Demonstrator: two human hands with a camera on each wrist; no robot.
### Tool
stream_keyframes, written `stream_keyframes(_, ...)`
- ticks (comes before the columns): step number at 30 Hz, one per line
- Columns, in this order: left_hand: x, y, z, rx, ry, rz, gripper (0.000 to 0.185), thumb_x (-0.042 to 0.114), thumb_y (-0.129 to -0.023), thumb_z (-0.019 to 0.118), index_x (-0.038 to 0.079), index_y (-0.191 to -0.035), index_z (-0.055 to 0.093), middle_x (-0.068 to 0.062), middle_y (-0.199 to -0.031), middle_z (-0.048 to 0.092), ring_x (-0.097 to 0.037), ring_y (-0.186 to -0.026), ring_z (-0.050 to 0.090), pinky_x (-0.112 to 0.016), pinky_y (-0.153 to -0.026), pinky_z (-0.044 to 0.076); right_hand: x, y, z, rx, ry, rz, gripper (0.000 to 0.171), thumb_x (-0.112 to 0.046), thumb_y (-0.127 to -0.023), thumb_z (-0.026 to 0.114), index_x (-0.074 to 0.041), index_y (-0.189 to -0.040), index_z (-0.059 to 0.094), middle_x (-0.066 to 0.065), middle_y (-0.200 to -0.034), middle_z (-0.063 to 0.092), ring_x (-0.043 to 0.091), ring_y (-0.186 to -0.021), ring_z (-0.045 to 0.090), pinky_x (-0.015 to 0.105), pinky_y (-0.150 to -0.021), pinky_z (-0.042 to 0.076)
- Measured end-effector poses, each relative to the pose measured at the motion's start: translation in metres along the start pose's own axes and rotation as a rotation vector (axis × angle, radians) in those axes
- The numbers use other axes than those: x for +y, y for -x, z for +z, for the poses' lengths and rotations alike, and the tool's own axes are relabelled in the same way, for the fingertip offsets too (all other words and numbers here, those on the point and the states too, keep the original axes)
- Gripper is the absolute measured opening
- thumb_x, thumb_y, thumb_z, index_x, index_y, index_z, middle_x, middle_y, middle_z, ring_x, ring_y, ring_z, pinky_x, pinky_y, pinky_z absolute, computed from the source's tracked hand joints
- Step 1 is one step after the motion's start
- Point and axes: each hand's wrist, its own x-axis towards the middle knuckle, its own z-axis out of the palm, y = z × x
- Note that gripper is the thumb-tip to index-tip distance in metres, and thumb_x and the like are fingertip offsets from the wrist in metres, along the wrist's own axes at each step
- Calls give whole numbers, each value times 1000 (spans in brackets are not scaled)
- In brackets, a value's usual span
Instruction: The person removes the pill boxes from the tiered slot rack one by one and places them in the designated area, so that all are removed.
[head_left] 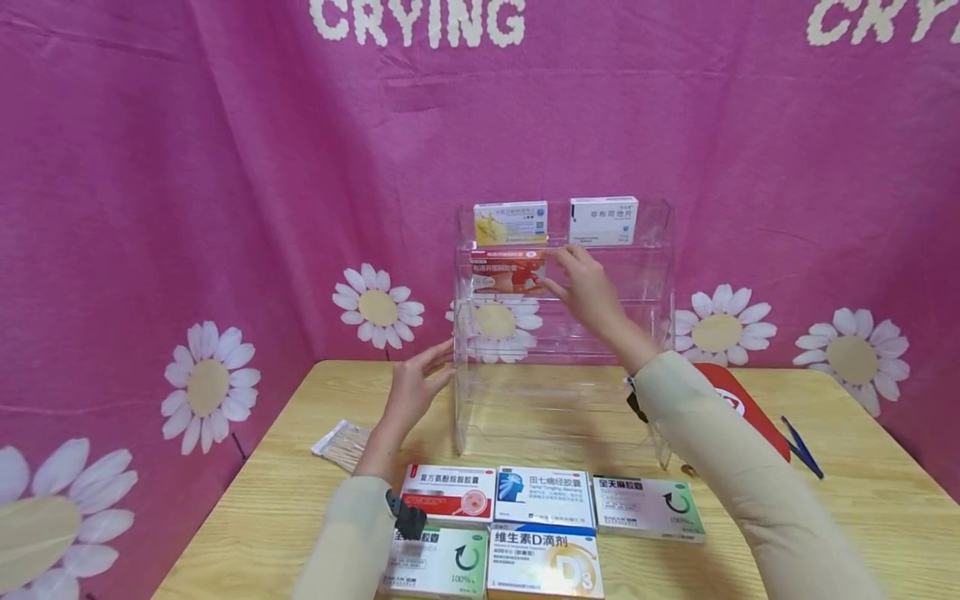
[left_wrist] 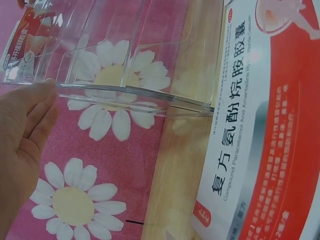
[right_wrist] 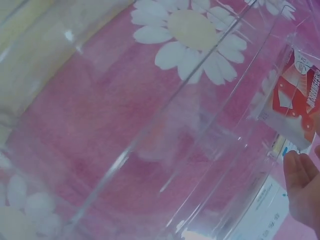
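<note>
A red-and-white medicine box stands upright on the clear acrylic rack's middle shelf, left side.

Two boxes atop the shelf rack, five boxes before it.

Backdrop reads "CRYING"; orange box "D3"; green box "100%".
</note>
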Motion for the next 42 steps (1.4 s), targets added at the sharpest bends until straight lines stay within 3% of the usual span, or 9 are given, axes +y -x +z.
stream_keyframes(12, 1, 2, 5, 7, -9, 28, 45, -7, -81, 72, -4, -125, 63, -24, -120, 68, -37, -107, 69, -38, -94, 59, 0, -15, 11, -27, -27, 61, 28, 1, -90, 64, -3, -117, 61, 19, -114, 60, 37, -100, 65, 45, -89, 61)
stream_keyframes(21, 0, 2, 5, 1, -11, 34, 45, -7, -81, 72, -5, -125, 63, -24, -119, 68, -38, -106, 69, -38, -94, 59, 9, -14, 11, 63, -119, 21, 25, 7, -87, 65, 3, -112, 63, 22, -109, 60, 38, -100, 63, 45, -89, 61)
stream_keyframes(40, 1, 3, 0, 2, -29, 7, 46, -7, -82, 71, -3, -127, 62, -23, -123, 67, -38, -108, 68, -39, -95, 58, 20, -2, -13, 280, -215, 102, 25, 8, -83, 69, 7, -108, 65, 25, -107, 60, 38, -99, 68, 40, -87, 62)
stream_keyframes(42, 0, 4, 0, 0, -35, 4, 46, -7, -82, 71, -2, -127, 62, -22, -123, 67, -37, -109, 68, -39, -95, 58, 22, 1, -18, 295, -207, 109, 25, 6, -83, 70, 7, -108, 65, 24, -106, 61, 38, -99, 68, 29, -88, 61)
